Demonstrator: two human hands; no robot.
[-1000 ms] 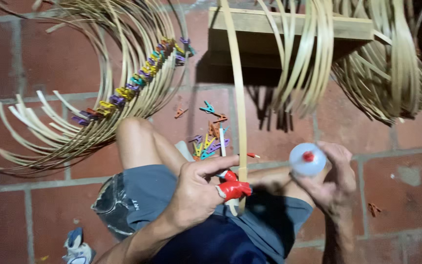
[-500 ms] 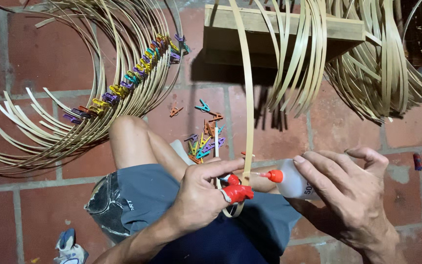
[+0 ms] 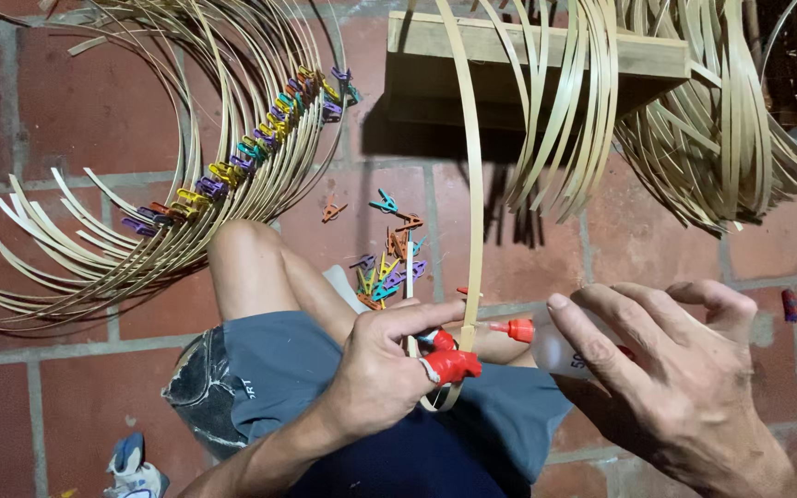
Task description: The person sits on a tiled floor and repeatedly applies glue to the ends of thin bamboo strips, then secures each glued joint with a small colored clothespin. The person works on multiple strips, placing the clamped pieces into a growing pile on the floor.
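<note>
My left hand [image 3: 385, 364] pinches a red clothespin [image 3: 451, 362] onto the overlapped ends of a long bamboo strip [image 3: 474, 184] that curves up and away over my lap. My right hand [image 3: 671, 369] grips a white glue bottle [image 3: 555, 346] lying sideways, its red nozzle [image 3: 514, 328] pointing left at the strip just right of the clothespin. A pile of small coloured clothespins [image 3: 389, 267] lies on the brick floor beyond my knee [image 3: 242, 249].
A stack of bamboo hoops [image 3: 140, 231] clipped with coloured clothespins lies at left on the red brick floor [image 3: 76, 397]. A wooden stool [image 3: 528, 55] draped with loose bamboo strips [image 3: 721, 129] stands ahead. A sandal [image 3: 131, 466] is at bottom left.
My right hand tipped the glue bottle from upright to sideways and brought its red nozzle left to the strip. My left hand kept its hold on the clothespin.
</note>
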